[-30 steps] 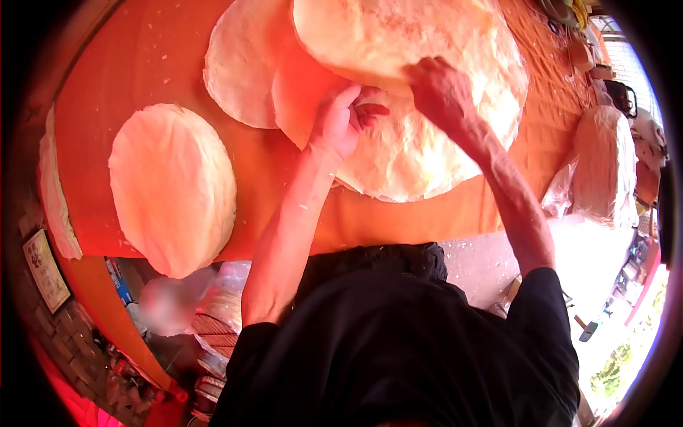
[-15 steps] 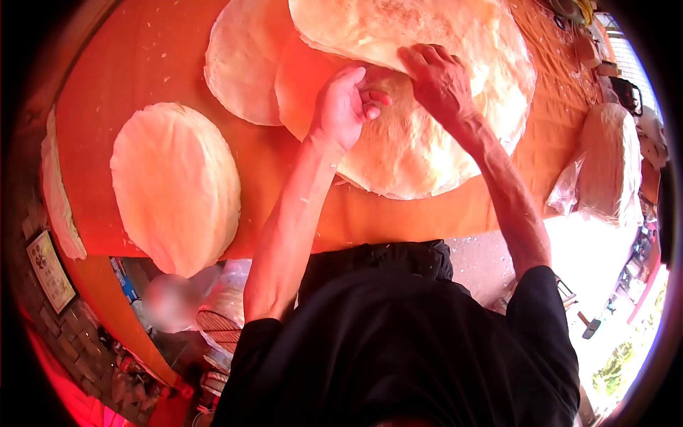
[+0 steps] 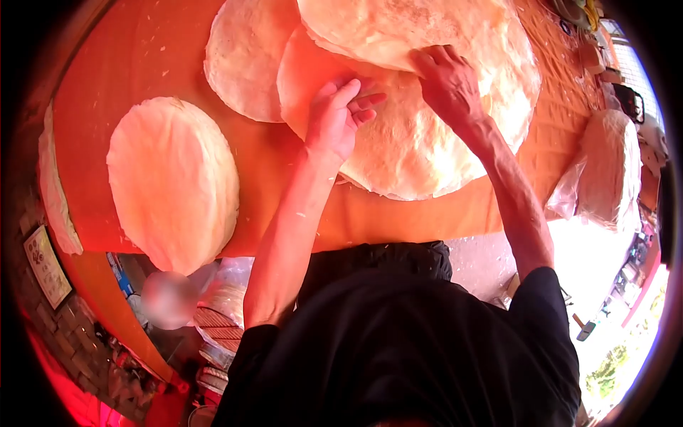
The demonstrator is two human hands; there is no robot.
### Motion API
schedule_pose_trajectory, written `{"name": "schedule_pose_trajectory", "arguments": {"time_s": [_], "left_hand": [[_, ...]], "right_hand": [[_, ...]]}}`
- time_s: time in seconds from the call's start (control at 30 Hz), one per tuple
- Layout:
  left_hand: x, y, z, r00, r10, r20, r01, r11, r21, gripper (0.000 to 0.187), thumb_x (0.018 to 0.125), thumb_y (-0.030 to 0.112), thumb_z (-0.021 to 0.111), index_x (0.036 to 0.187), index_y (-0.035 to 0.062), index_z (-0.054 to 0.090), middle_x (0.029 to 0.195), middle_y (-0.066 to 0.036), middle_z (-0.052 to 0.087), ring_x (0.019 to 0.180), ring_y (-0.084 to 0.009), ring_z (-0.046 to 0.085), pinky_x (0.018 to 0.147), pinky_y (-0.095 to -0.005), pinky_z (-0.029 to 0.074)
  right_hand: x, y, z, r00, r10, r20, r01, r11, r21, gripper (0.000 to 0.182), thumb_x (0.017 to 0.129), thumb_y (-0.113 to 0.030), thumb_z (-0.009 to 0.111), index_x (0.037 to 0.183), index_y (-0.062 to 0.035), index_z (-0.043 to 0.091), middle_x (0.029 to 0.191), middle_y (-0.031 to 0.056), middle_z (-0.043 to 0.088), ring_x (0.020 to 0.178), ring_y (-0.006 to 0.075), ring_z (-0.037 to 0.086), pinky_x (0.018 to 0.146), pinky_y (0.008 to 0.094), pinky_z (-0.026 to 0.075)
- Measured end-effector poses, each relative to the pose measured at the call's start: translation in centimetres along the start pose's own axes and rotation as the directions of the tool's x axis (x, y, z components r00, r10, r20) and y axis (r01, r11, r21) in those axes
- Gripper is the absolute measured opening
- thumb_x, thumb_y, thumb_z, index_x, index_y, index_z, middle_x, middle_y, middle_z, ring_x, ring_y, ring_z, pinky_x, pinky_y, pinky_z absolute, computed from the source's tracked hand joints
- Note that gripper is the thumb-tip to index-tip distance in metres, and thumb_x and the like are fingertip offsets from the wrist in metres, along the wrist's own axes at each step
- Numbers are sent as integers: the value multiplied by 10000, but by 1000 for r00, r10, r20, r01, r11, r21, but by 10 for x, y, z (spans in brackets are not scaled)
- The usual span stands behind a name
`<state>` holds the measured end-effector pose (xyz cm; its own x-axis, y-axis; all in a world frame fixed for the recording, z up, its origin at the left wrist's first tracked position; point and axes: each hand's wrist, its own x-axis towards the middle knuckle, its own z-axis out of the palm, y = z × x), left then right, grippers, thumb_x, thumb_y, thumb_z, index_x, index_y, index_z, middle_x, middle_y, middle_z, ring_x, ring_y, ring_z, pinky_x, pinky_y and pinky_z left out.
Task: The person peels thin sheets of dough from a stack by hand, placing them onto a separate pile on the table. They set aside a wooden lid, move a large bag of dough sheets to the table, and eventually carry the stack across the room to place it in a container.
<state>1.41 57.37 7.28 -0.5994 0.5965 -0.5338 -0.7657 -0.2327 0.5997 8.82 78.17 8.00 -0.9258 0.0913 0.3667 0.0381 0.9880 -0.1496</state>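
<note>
A large, thin round flatbread sheet [image 3: 384, 28] lies folded back at the top of the head view. My right hand [image 3: 452, 85] pinches its lower edge between closed fingertips. Beneath it spreads a pile of similar pale, browned sheets [image 3: 413, 160]. Over the left part of that pile, my left hand [image 3: 333, 124] is turned partly palm up, with thumb and fingers apart and nothing in them. Another thin sheet [image 3: 242, 64] lies flat beyond my left hand, partly under the pile.
A thick oval stack of sheets [image 3: 171, 178] stands at the left near the edge of the orange-covered table [image 3: 284, 213]. To the right is a plastic-wrapped stack [image 3: 608, 167]. Wrapped round goods [image 3: 220, 313] sit below the table edge.
My right hand has shifted slightly right, with the pinched edge in it. My left hand has drawn slightly left and down, its fingers a little more spread.
</note>
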Motion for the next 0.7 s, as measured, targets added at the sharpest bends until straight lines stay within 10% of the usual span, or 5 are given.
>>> {"name": "schedule_pose_trajectory", "arguments": {"time_s": [0.57, 0.7], "left_hand": [[-2, 14, 34, 972, 95, -217, -41, 969, 244, 187, 930, 93, 538, 1069, -32, 543, 990, -137, 645, 912, -276, 676, 630, -276, 536], [9, -1, 16, 986, 61, -157, -68, 997, -40, 189, 930, 91, 537, 1073, -31, 549, 994, -137, 643, 886, -281, 677, 624, -270, 535]], "right_hand": [[4, -11, 7, 1000, 28, 2, -28, 1000, -9, 298, 739, -76, 649, 1036, -105, 655, 931, 64, 641, 919, 282, 606, 744, 388, 511], [16, -9, -3, 990, 109, 92, -110, 994, 5, 304, 746, -110, 663, 1050, -98, 659, 933, 67, 645, 936, 283, 608, 763, 378, 513]]}}
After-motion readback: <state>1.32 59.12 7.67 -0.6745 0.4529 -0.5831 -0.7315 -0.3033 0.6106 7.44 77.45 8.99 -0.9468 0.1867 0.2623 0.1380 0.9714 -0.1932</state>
